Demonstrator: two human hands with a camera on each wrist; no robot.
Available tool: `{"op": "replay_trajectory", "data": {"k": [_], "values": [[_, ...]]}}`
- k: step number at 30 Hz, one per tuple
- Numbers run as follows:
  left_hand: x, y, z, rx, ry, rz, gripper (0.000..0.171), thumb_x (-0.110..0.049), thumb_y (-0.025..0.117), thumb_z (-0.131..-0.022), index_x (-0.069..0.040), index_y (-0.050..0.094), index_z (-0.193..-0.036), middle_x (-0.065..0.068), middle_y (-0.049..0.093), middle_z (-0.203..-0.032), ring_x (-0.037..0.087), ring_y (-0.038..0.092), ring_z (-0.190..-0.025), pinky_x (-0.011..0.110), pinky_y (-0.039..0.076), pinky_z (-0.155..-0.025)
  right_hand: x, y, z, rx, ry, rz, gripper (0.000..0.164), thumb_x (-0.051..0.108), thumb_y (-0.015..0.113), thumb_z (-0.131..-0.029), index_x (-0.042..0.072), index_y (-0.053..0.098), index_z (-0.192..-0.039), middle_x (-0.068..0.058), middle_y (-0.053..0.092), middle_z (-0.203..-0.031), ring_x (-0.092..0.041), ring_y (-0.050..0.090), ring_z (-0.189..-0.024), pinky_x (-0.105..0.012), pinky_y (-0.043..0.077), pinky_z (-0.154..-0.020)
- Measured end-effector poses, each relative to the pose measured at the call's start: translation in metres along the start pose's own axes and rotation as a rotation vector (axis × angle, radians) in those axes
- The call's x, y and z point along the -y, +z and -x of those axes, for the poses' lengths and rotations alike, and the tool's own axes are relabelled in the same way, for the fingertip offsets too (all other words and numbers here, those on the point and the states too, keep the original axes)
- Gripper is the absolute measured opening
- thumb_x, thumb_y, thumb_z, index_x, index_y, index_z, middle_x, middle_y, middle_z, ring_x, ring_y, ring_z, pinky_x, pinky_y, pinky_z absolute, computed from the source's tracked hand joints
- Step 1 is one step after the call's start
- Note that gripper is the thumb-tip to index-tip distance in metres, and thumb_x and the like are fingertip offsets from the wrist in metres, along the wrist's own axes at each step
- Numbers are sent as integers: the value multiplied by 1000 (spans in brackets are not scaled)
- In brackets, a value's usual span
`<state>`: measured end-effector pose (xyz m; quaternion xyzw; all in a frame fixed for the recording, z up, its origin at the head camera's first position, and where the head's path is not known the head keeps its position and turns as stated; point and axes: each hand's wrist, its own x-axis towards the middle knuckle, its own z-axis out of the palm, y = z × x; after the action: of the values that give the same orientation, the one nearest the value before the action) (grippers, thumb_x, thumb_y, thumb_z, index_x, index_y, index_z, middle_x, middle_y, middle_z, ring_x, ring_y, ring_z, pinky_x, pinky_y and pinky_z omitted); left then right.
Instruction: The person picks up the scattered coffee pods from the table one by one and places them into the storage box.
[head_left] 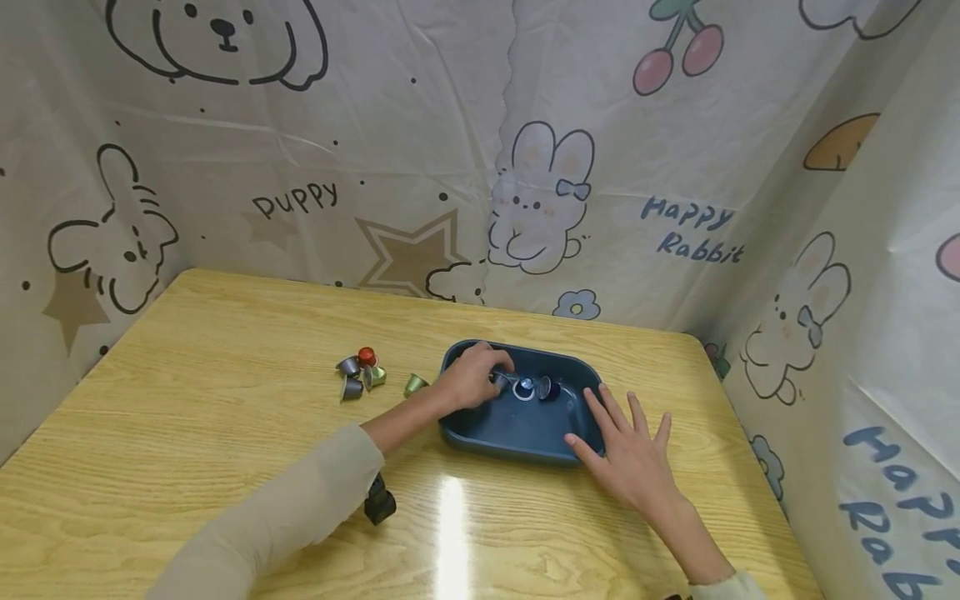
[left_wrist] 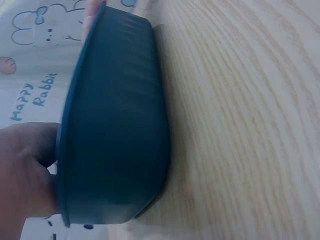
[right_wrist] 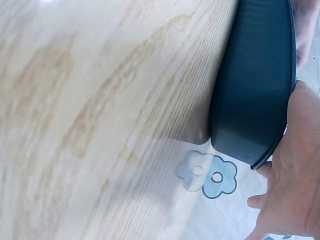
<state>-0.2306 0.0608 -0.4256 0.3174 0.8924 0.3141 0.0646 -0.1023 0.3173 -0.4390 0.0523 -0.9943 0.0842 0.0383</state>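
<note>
My left hand (head_left: 474,379) reaches over the left rim of a dark blue plastic basin (head_left: 517,429), its fingers curled around a greyish coffee capsule (head_left: 500,381) that they partly cover. Beside that capsule inside the basin lie a shiny blue capsule (head_left: 527,384) with a pale rim and a dark capsule (head_left: 547,388) on its side. At the basin's right end, my right hand (head_left: 633,458) spreads its fingers and rests on the rim. The left wrist view shows the left hand (left_wrist: 27,170) behind the basin wall, its fingertips hidden. In the right wrist view, the right hand (right_wrist: 295,165) touches the rim.
Left of the basin, a green capsule (head_left: 415,384) lies alone. Further left sits a cluster of several capsules, including a red one (head_left: 367,357) and a grey one (head_left: 352,388). The wooden table (head_left: 225,433) meets a printed cloth (head_left: 390,167) at the back and right.
</note>
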Motion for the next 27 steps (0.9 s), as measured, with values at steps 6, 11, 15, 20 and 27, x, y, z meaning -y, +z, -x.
{"op": "replay_trajectory", "data": {"k": [6,11,15,20,27], "values": [[6,-20,10,-58,-17,74,32,0,72,-88,-7,68,-119,14,58,-124,28,57,-108,41,50,-88,1,-1,0,-3,-3,1,81,68,47,-95,19,31,-158,-11,25,-162,-47,10,-147,-80,-6,-101],[16,-40,25,-146,-14,186,37,1,68,-89,-4,64,-126,16,59,-124,30,62,-107,40,53,-87,2,-1,0,-3,-1,1,81,68,47,-95,19,31,-158,-12,25,-162,-47,10,-147,-80,-6,-101],[27,-53,40,-207,-24,233,41,0,67,-91,-3,60,-131,20,59,-124,33,64,-106,42,54,-86,2,-2,1,-6,2,12,80,68,47,-95,20,32,-158,-12,26,-162,-47,11,-146,-80,-4,-101],[45,-58,57,-228,-78,226,42,-1,68,-90,-3,59,-131,23,59,-124,37,62,-108,46,54,-87,1,-2,1,-8,-1,16,80,68,47,-95,20,32,-158,-12,26,-162,-47,11,-146,-81,-3,-101],[59,-56,76,-184,-157,218,43,-1,69,-89,0,58,-131,24,55,-128,40,59,-111,47,53,-88,1,-1,2,-8,-3,5,80,67,47,-95,20,33,-158,-12,26,-162,-48,11,-146,-80,-7,-100]]}}
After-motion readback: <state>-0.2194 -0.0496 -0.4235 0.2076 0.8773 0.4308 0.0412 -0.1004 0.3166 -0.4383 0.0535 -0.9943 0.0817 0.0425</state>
